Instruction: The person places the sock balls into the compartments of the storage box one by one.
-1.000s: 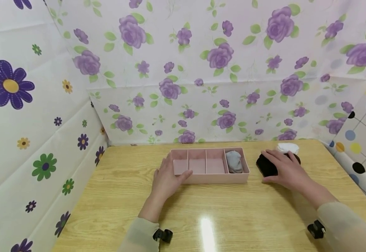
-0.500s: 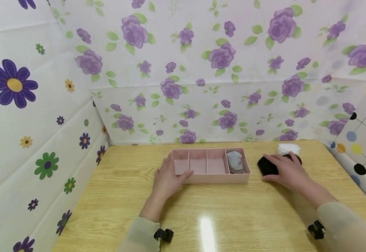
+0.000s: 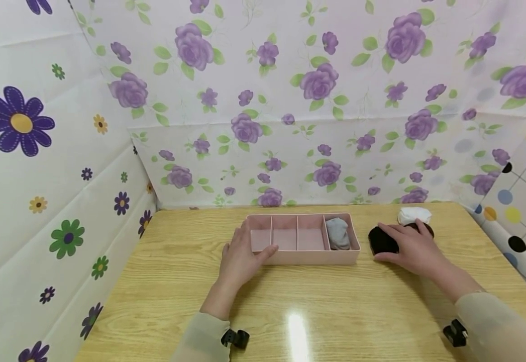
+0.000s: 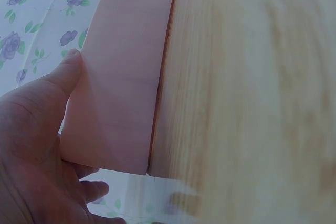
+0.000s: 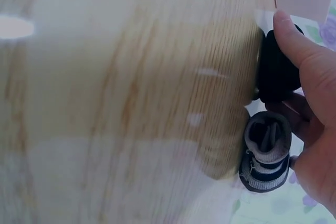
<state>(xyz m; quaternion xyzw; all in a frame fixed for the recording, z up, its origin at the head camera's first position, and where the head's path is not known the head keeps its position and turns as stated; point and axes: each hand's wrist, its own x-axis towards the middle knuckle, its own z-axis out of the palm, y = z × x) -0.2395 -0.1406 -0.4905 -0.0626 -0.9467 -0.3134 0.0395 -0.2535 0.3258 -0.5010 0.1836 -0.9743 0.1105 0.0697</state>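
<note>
My left hand (image 3: 237, 256) holds the left end of a pink divided storage box (image 3: 310, 258), thumb over its front rim. In the left wrist view the fingers lie around the box's end wall (image 4: 115, 87). A rolled grey sock (image 3: 337, 233) sits in the rightmost compartment. Right of the box, my right hand (image 3: 412, 249) pinches a rolled black sock (image 3: 382, 241) on the table between thumb and fingers. Beside it, under the other fingers, lies a rolled dark sock with grey stripes (image 5: 266, 153), mostly hidden in the head view.
A rolled white sock (image 3: 414, 215) lies behind my right hand near the table's back edge. The wooden table (image 3: 335, 306) meets flowered cloth (image 3: 290, 166) at the back. More patterned cloth stands at the left and right sides.
The right hand and the black sock have shifted very slightly left and toward me. My left hand stays on the box, which keeps its place.
</note>
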